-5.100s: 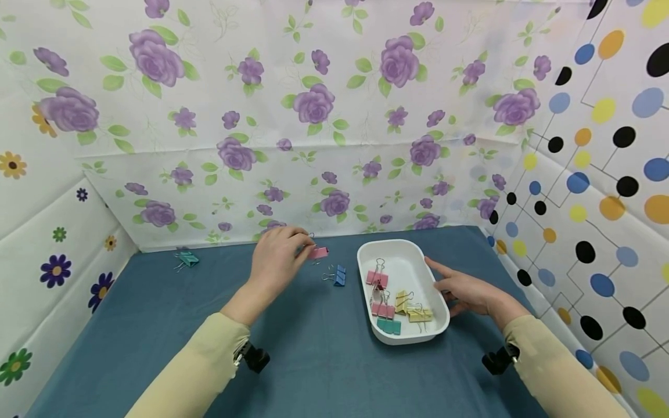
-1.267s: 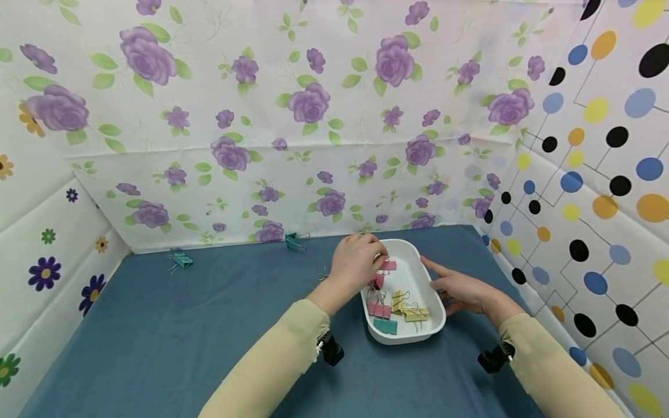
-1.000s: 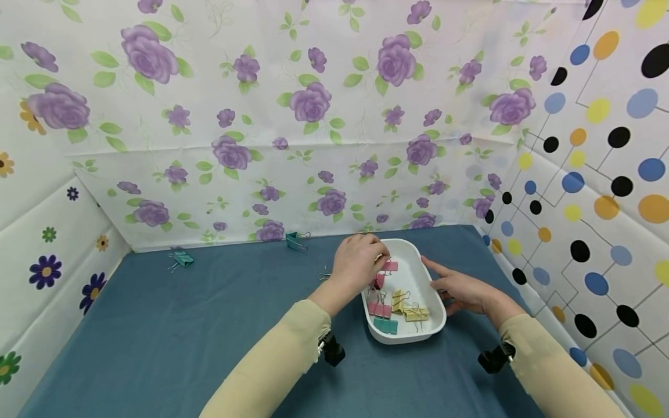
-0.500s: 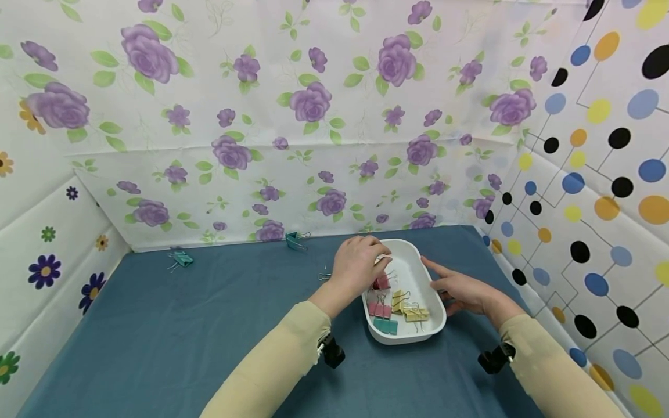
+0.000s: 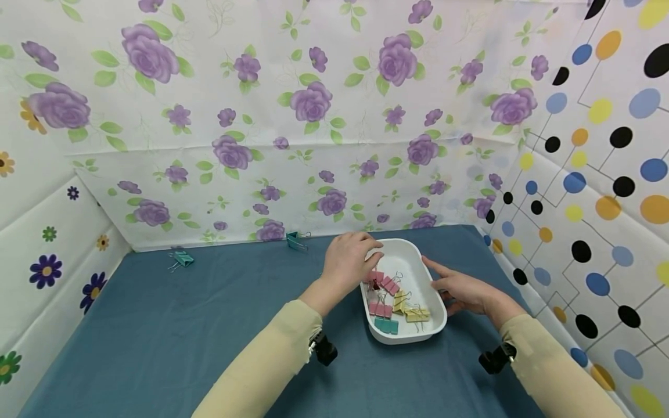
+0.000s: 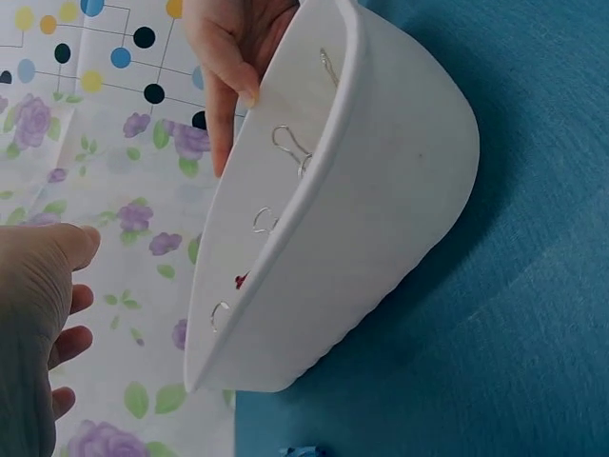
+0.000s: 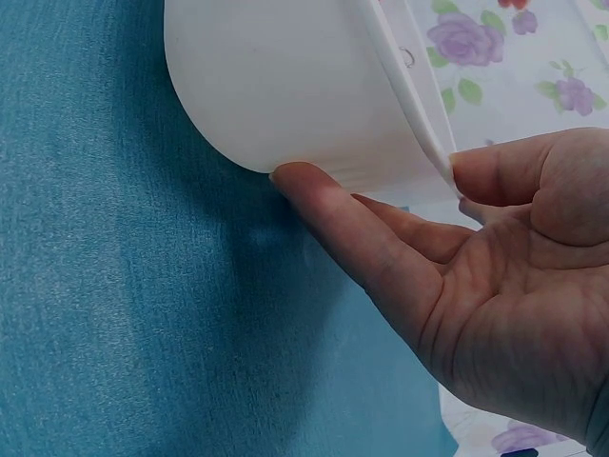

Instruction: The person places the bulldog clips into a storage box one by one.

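In the head view my left hand [image 5: 349,261] hovers over the left rim of a white plastic tray [image 5: 410,255], thumb and fingers apart, holding nothing. Inside the tray lie several binder clips: pink ones [image 5: 390,284], two yellow ones [image 5: 416,314] and a teal one [image 5: 386,325]. My right hand [image 5: 465,293] holds the tray's right side. In the right wrist view its thumb [image 7: 504,173] is at the rim and its fingers [image 7: 343,224] lie against the outer wall. The left wrist view shows wire handles [image 6: 285,143] above the tray's inner floor.
Two teal binder clips lie on the blue cloth by the back wall, one at far left [image 5: 181,259], one nearer the middle [image 5: 297,240]. A bit of a blue clip [image 6: 303,451] shows at the left wrist view's bottom edge. Patterned sheets enclose the back and sides.
My left hand carried a pink binder clip from the back of the cloth into the tray, let it go among the other clips, and drew back slightly left. My right hand stayed on the tray.
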Motion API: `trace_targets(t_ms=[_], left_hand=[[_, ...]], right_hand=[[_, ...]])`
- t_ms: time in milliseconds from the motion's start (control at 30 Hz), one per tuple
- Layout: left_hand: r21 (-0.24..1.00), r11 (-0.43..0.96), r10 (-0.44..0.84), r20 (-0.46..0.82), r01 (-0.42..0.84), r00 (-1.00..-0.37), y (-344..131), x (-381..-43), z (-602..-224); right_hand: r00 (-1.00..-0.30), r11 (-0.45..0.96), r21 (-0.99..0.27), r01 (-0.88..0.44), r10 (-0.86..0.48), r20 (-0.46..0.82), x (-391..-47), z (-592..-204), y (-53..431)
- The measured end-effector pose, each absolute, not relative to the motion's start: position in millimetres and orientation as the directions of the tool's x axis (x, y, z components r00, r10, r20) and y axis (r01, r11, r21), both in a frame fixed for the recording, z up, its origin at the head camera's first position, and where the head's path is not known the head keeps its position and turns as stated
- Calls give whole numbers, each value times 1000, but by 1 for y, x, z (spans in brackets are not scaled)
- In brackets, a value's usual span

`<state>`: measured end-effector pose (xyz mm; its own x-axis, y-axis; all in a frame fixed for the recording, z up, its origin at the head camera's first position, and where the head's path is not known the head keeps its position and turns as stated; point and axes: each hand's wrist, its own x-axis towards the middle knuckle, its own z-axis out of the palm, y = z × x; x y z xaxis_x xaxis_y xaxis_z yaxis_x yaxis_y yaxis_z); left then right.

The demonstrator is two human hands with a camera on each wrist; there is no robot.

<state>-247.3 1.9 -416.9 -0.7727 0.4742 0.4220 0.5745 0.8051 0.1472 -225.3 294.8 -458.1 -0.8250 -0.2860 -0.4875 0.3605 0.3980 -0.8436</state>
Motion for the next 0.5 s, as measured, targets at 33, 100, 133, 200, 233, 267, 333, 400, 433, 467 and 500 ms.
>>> trace_targets(t_ms=[33, 100, 133, 200, 233, 267, 333, 400, 433, 467, 500], left_hand=[[154, 804, 472, 423, 575, -773, 1, -247, -416], [159, 802, 469, 430, 576, -772, -2, -248, -414], [160, 800, 468, 436, 578, -769, -4, -248, -413], [161, 797, 466, 449, 582, -762, -7, -248, -412], [163, 794, 466, 456, 585, -759, -8, -249, -411], [159, 795, 464, 462, 586, -755, -10, -249, -410], [160, 794, 460, 473, 586, -752, -13, -250, -409], [161, 797, 454, 476, 582, -753, -16, -251, -409], [163, 798, 451, 477, 581, -754, -18, -251, -408], [164, 799, 448, 478, 578, -756, -20, -251, -408], [165, 801, 445, 478, 576, -757, -21, -252, -407]], right_hand=[[-825, 398, -844, 360, -288, -487, -225, -458, 295], [-825, 396, -845, 360, -288, -487, -225, -458, 295], [-825, 397, -844, 360, -288, -487, -225, -458, 295], [-824, 397, -844, 361, -287, -488, -225, -458, 295], [-824, 397, -843, 362, -287, -489, -225, -458, 295], [-824, 397, -843, 363, -287, -489, -225, -458, 295], [-823, 396, -843, 364, -288, -490, -225, -458, 295], [-822, 393, -843, 366, -289, -491, -225, -458, 295], [-822, 393, -843, 367, -288, -492, -225, -458, 295], [-822, 394, -843, 367, -288, -492, -225, -458, 295], [-821, 395, -842, 367, -287, -492, -226, -458, 295]])
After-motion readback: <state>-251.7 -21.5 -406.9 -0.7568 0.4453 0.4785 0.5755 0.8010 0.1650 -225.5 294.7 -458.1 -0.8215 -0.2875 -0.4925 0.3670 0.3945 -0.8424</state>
